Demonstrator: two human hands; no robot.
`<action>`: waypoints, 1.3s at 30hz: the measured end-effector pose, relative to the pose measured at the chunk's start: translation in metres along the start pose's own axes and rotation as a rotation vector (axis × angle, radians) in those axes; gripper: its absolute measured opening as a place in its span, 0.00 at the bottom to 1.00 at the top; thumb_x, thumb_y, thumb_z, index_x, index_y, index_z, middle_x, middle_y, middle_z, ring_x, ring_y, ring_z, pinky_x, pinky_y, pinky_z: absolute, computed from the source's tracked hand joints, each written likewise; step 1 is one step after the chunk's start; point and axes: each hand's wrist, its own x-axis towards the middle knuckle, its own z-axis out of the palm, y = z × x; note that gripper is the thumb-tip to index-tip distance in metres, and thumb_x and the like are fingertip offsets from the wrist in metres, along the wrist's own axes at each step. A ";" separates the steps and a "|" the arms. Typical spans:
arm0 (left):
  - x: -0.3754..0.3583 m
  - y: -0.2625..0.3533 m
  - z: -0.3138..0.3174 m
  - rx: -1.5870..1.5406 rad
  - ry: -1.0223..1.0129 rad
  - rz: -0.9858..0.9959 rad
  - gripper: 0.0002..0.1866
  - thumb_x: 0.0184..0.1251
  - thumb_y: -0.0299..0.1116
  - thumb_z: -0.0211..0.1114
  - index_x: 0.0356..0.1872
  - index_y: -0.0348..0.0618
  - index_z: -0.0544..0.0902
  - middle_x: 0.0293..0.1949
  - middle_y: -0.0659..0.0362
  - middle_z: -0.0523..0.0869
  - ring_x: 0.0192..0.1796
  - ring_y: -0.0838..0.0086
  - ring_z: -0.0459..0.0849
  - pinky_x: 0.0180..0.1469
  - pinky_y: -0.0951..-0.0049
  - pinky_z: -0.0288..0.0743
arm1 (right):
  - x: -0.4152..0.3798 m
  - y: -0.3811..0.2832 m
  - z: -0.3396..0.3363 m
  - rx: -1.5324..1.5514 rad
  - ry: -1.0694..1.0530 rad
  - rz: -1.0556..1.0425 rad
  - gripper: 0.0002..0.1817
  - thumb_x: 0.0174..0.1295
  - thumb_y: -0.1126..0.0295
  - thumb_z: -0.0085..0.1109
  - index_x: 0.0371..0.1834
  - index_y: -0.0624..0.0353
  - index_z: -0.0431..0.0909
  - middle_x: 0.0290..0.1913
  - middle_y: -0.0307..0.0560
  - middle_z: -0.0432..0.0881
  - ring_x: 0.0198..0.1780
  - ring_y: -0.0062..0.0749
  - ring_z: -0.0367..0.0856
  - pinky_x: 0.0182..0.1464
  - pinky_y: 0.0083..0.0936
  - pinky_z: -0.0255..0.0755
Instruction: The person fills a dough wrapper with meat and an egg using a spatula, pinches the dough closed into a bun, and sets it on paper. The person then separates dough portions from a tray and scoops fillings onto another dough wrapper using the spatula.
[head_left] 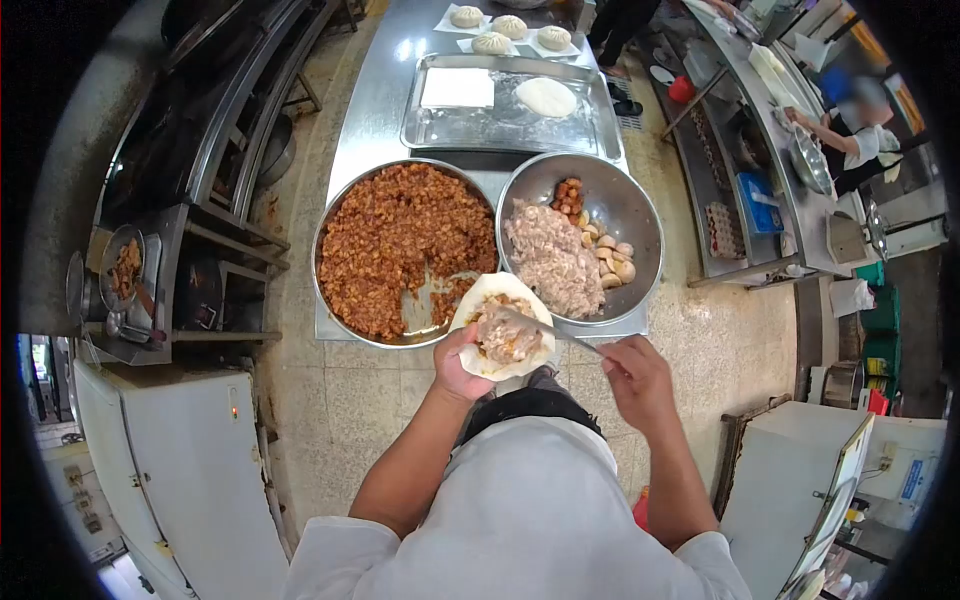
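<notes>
My left hand (462,368) holds a round dough wrapper (482,366) from its left side, with minced meat filling (508,338) heaped on it. Closed round the handle of a metal spatula (572,339), my right hand (637,376) is to the right, and the blade rests on the filling. Beyond the wrapper on the left is a steel bowl of reddish-brown filling (390,240), its metal bottom showing near the front. The steel bowl (645,235) on the right holds pale minced meat (550,255), halved egg-like pieces (618,268) and brown chunks (568,197).
Behind the bowls, a metal tray (490,136) holds white paper squares (457,87) and a flat dough round (546,97). Several pleated buns (491,43) sit on papers further back. Another person (860,135) works at the right counter (775,150). White cabinets (190,460) flank me.
</notes>
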 end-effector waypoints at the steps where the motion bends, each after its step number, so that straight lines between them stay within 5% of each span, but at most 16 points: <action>1: 0.004 0.001 0.002 0.022 -0.001 0.012 0.36 0.62 0.41 0.64 0.70 0.38 0.66 0.65 0.46 0.75 0.67 0.51 0.75 0.70 0.46 0.65 | 0.001 0.000 0.003 -0.004 0.005 -0.002 0.09 0.56 0.79 0.64 0.40 0.57 0.84 0.33 0.50 0.81 0.35 0.45 0.82 0.37 0.36 0.76; 11: 0.026 0.009 0.011 0.036 -0.002 0.086 0.39 0.59 0.42 0.67 0.71 0.41 0.65 0.67 0.47 0.73 0.68 0.49 0.72 0.72 0.42 0.62 | 0.011 -0.003 -0.059 -0.045 0.028 0.038 0.12 0.56 0.80 0.61 0.42 0.56 0.83 0.35 0.50 0.78 0.35 0.45 0.80 0.38 0.33 0.75; 16: -0.002 0.038 0.004 0.036 0.008 0.196 0.39 0.60 0.43 0.67 0.72 0.41 0.65 0.69 0.46 0.71 0.70 0.49 0.71 0.72 0.42 0.62 | 0.027 0.028 -0.091 -0.495 0.104 0.082 0.10 0.58 0.78 0.56 0.41 0.56 0.82 0.35 0.53 0.79 0.36 0.51 0.81 0.38 0.42 0.74; 24: -0.017 0.021 0.004 0.005 0.019 0.179 0.41 0.59 0.44 0.69 0.73 0.42 0.64 0.70 0.47 0.70 0.71 0.49 0.69 0.72 0.39 0.60 | 0.085 0.081 -0.062 -0.903 -0.167 0.135 0.08 0.62 0.73 0.51 0.40 0.58 0.79 0.36 0.55 0.83 0.38 0.50 0.86 0.38 0.41 0.81; 36: -0.004 0.013 0.019 0.048 0.023 0.129 0.41 0.60 0.43 0.66 0.73 0.38 0.63 0.69 0.45 0.72 0.69 0.48 0.71 0.72 0.42 0.63 | 0.118 0.107 -0.009 -0.736 -0.180 0.141 0.13 0.62 0.69 0.50 0.42 0.59 0.83 0.40 0.58 0.85 0.40 0.53 0.86 0.43 0.43 0.81; 39: 0.003 0.018 0.026 0.073 0.016 0.118 0.40 0.60 0.43 0.65 0.72 0.37 0.64 0.68 0.45 0.72 0.69 0.49 0.72 0.72 0.43 0.63 | 0.116 0.111 -0.019 -0.595 -0.161 0.348 0.13 0.61 0.67 0.52 0.43 0.56 0.85 0.40 0.60 0.86 0.40 0.56 0.86 0.46 0.46 0.79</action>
